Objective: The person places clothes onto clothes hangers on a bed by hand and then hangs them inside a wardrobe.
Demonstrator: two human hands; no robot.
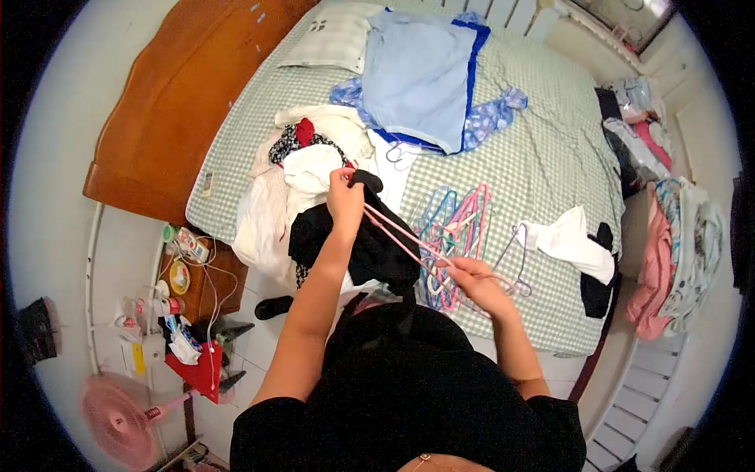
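Observation:
My left hand [346, 203] is closed on the upper edge of a black garment [385, 250], which hangs down in front of my body over the near edge of the bed. In my right hand [478, 286] is a pink clothes hanger [397, 230]. Its long bars stretch left to the black garment beside my left hand, where the far end is hidden. Several pink, blue and white hangers [456, 224] lie in a heap on the bed just beyond my right hand. Left of the black garment is a pile of white and patterned clothes [271, 212].
A light blue top [425, 71] lies spread on the checked bed [543, 169]. White and black clothes [578, 244] are at the right edge. A cluttered nightstand [228, 275] and a pink fan [118, 421] stand at left; clothes drape over a rack [661, 259] at right.

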